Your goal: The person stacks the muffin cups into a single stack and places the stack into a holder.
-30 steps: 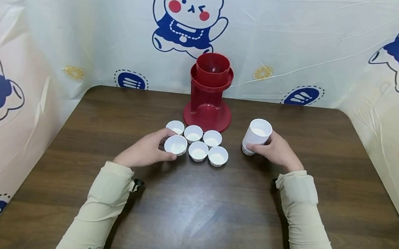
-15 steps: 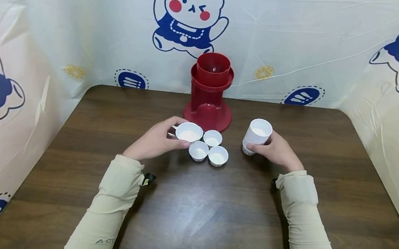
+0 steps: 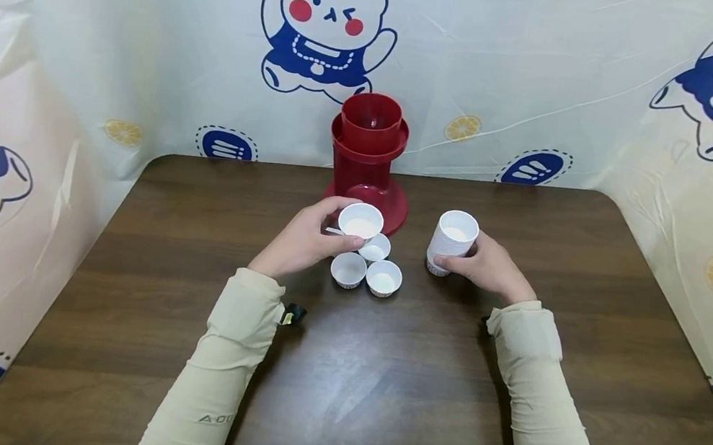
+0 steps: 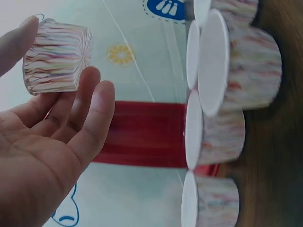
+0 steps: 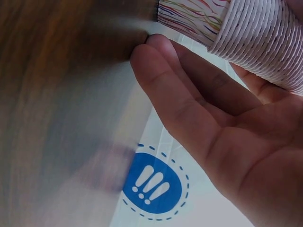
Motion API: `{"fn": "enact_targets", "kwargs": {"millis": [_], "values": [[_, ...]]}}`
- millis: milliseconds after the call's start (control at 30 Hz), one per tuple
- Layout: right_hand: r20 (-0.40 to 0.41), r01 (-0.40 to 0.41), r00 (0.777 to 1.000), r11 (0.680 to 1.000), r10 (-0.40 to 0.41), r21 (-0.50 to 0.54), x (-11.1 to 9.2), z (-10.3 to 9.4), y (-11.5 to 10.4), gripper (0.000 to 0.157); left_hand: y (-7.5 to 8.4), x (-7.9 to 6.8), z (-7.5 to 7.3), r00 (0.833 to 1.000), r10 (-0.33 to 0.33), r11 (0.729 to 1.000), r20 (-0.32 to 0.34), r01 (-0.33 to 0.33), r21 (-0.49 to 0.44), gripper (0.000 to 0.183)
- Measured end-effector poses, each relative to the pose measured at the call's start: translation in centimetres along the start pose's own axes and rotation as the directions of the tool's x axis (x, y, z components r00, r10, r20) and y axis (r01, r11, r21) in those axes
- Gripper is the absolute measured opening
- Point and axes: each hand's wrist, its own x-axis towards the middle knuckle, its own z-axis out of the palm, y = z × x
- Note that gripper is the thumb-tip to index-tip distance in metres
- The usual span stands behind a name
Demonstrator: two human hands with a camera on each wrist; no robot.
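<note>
Cup (image 3: 362,219) in the left grip (image 3: 304,240)! Pinched between thumb and fingers, mouth up, coloured stripes showing in the left wrist view; single or nested, cannot tell. Straight to six o'clock of it in the head view, three small cups (image 3: 351,270), bunched together on the desk (image 3: 151,252), mouths up as well. And across at three o'clock, a tall stack of white cups (image 3: 451,243), held low by the right grip (image 3: 492,266), thumb across the front. Red holder (image 3: 362,169) at twelve o'clock, in front of a bear-printed curtain (image 3: 478,54). Pale sleeves (image 3: 219,375) at seven and five o'clock.
</note>
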Motion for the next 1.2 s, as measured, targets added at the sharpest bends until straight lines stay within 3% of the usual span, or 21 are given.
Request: {"fn": "enact_targets", "kwargs": {"millis": [233, 433, 867, 1200], "values": [[-0.002, 0.006, 1.000, 1.000, -0.006, -0.011, 0.0, 0.0, 0.1, 0.068, 0.9, 1.0, 1.4, 0.998, 0.068, 0.993, -0.005, -0.068, -0.091, 0.065], [-0.005, -0.004, 1.000, 1.000, 0.004, -0.008, 0.1, -0.1, 0.2, 0.068, 1.6, 2.0, 2.8, 0.991, 0.133, 0.986, -0.002, -0.132, -0.101, 0.064], [0.004, 0.012, 1.000, 1.000, -0.012, -0.003, 0.4, -0.2, 0.3, 0.072, 3.2, 4.7, 5.7, 0.990, 0.142, 0.988, 0.018, -0.140, -0.070, 0.064], [0.005, 0.021, 1.000, 1.000, -0.020, -0.007, 0.3, -0.3, 0.2, 0.072, 3.5, 6.7, 7.9, 0.995, 0.095, 0.994, 0.034, -0.092, -0.066, 0.064]]}}
